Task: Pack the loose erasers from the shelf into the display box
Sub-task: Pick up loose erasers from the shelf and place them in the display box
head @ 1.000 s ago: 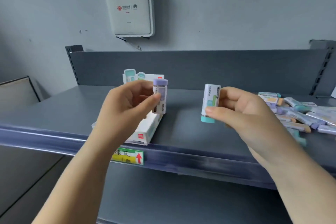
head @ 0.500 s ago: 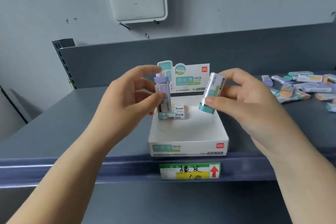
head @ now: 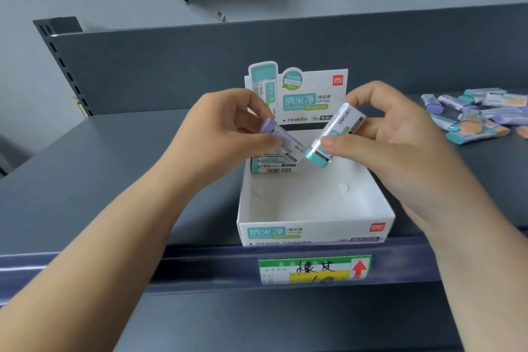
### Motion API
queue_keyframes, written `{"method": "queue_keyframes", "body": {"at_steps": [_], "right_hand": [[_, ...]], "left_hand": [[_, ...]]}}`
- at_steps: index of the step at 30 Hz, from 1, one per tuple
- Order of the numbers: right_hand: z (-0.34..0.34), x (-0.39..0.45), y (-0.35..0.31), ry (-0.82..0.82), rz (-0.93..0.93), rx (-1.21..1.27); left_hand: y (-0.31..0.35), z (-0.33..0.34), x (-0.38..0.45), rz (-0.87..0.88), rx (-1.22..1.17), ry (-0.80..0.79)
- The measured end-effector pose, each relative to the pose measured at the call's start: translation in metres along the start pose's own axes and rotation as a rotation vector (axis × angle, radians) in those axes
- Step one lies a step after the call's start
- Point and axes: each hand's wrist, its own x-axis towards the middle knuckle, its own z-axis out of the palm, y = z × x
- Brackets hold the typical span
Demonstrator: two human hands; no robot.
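I hold both hands over the rear half of the display box [head: 314,233], which sits at the front lip of the shelf [head: 120,168]. My left hand [head: 217,134] pinches a purple-capped eraser [head: 281,138] between thumb and fingers, its free end tilted down toward the box's back-left corner. My right hand [head: 391,134] pinches a teal-capped eraser [head: 333,137] the same way, teal end lowest, above the box's rear centre. The lower ends of the two erasers are close together, apparently almost touching.

One packed stack [head: 273,164] already lies in the back-left corner of the box; the rest of the box floor shows bare. The loose erasers [head: 474,116] lie on the shelf well to the right of the box.

Recommended procedure, in my judgement: lower one eraser at a time so the two do not collide; turn each flat and parallel to the packed stack; seat it against that stack or the back wall before releasing. Keep the wrists off the box walls, since the light card could slide or tip.
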Motion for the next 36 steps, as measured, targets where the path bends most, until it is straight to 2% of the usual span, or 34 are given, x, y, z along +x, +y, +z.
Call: {"method": "queue_keyframes", "body": {"at_steps": [12,15,21,32,36], "right_hand": [[-0.005,0.000,0.019,-0.036,-0.072,-0.147],[-0.005,0.001,0.021,-0.045,-0.072,-0.164],[-0.005,0.002,0.024,-0.049,-0.086,-0.228],[-0.003,0.000,0.018,-0.048,-0.051,-0.276],[-0.002,0.000,0.019,-0.031,-0.059,-0.282]], "left_hand": [[-0.005,0.003,-0.009,0.117,0.559,0.044],[-0.006,-0.002,-0.008,0.150,0.675,0.013],[-0.001,-0.006,-0.003,0.071,0.761,-0.117],[0.000,0.001,0.002,0.076,0.901,-0.158],[0.001,0.002,0.003,0.134,0.925,-0.143]]}}
